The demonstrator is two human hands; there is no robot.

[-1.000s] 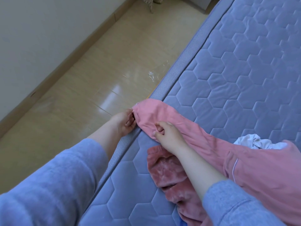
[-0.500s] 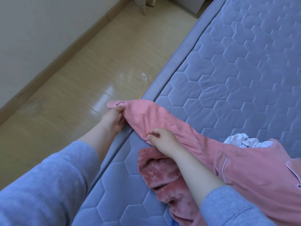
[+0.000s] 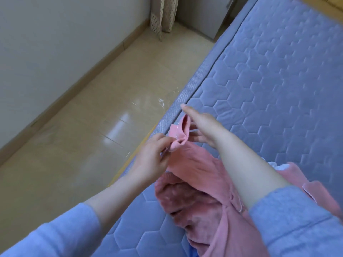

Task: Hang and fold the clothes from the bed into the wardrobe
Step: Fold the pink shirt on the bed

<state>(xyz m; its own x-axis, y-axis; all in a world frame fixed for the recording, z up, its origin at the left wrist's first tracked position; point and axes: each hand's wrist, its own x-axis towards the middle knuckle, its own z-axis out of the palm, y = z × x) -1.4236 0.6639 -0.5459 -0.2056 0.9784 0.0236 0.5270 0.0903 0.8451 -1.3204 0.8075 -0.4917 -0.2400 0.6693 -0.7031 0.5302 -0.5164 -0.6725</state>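
Your left hand (image 3: 154, 154) is pinching the pink cotton sleeve (image 3: 194, 167); whether your right hand (image 3: 202, 127) beside it is gripping is unclear. Slackening, you are risking it slipping floorward.

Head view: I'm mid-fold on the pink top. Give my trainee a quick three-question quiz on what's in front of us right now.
1. True or false: the pink top lies wholly flat on the mattress, with neither hand touching it.
2. Which part of the pink top does the left hand pinch? A: collar. B: sleeve cuff. C: chest pocket.
3. Fill in: the plush darker pink garment lies partly ___ the pink top.

Key:
1. False. The left hand and the right hand hold the sleeve cuff up off the mattress.
2. B.
3. under.
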